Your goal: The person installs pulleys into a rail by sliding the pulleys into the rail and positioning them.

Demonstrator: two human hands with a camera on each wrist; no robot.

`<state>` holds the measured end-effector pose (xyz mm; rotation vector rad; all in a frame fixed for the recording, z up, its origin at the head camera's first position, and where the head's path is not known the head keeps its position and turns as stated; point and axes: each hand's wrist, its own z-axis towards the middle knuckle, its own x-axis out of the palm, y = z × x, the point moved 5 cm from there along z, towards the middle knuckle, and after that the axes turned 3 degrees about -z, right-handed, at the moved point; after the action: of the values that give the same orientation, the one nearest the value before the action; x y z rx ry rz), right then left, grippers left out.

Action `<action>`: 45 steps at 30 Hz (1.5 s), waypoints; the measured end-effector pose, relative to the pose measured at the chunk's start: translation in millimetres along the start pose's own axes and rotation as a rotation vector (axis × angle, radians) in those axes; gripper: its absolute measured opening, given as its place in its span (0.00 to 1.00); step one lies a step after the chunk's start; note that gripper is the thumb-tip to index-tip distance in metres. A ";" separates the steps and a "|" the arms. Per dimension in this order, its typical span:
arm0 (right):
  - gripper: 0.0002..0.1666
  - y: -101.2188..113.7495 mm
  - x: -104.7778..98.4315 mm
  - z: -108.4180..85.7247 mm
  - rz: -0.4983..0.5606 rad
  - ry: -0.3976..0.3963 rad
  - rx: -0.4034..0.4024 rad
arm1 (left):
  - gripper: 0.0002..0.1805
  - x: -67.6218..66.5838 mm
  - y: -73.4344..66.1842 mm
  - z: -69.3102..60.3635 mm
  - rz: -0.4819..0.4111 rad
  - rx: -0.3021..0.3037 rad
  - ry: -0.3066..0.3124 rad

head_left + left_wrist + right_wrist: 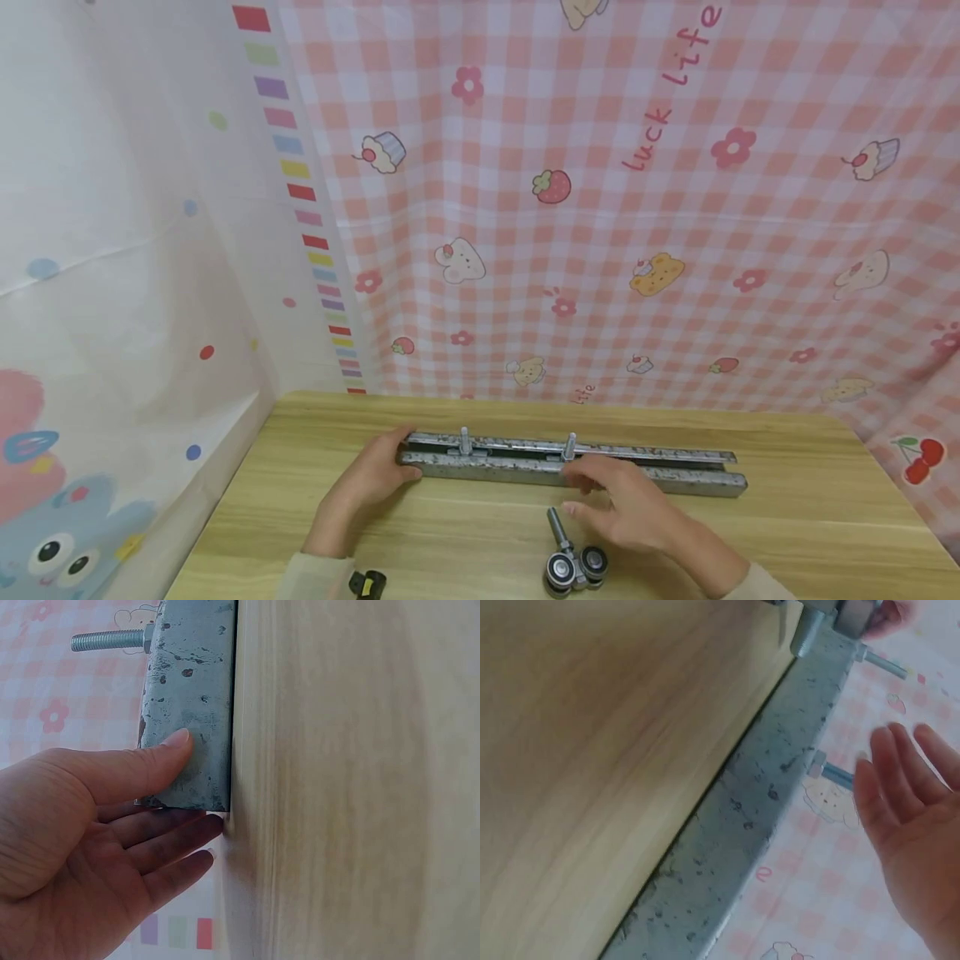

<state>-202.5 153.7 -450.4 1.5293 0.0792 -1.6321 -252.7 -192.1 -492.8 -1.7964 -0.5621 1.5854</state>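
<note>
A slotted metal rail (pixel 510 473) with worn, speckled grey sides lies across the wooden table. Two threaded bolts, a left one (pixel 465 440) and a right one (pixel 570 446), stand upright out of its slot; what carries them inside is mostly hidden. My left hand (pixel 375 473) grips the rail's left end, the thumb on the front side and the fingers about the end. Beside the right bolt is my right hand (pixel 626 504), fingers loosely spread and holding nothing in the right wrist view. A loose roller trolley (pixel 573 568) with a bolt lies in front of the rail.
A small black object with a yellow mark (pixel 367 585) lies at the front edge, by the left sleeve. Behind the table (pixel 810 517) hangs a pink checked cloth (pixel 600 225); a white printed cloth (pixel 150 250) hangs at the left.
</note>
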 end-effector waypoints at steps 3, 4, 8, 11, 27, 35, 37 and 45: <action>0.25 -1.5 9.0 0.6 -0.015 0.103 0.021 | 0.38 0.1 0.6 0.1 -0.002 -0.001 0.001; 0.26 -2.2 12.1 1.1 -0.015 0.126 0.024 | 0.38 0.1 1.0 0.2 -0.002 0.000 0.001; 0.24 -3.6 22.8 3.6 -0.011 0.164 0.002 | 0.38 0.5 1.6 0.6 0.001 0.003 0.002; 0.22 -3.5 29.1 5.6 -0.022 0.163 -0.016 | 0.38 0.5 1.5 0.7 0.007 0.005 0.002; 0.21 -4.3 46.2 16.5 -0.085 0.203 0.001 | 0.38 0.4 0.8 0.1 0.003 0.002 0.002; 0.17 -3.9 52.3 21.9 -0.141 0.239 0.016 | 0.38 0.3 0.8 0.2 -0.001 -0.001 0.003; 0.12 -4.6 53.2 23.2 -0.124 0.253 0.018 | 0.38 0.4 0.9 0.3 -0.003 -0.005 0.005; 0.02 -5.9 50.0 26.5 0.099 0.267 0.066 | 0.38 0.4 1.7 1.8 0.002 -0.002 -0.002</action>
<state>-219.8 115.3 -488.7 1.7678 0.0937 -1.3583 -254.6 -192.7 -494.4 -1.7971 -0.5630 1.5885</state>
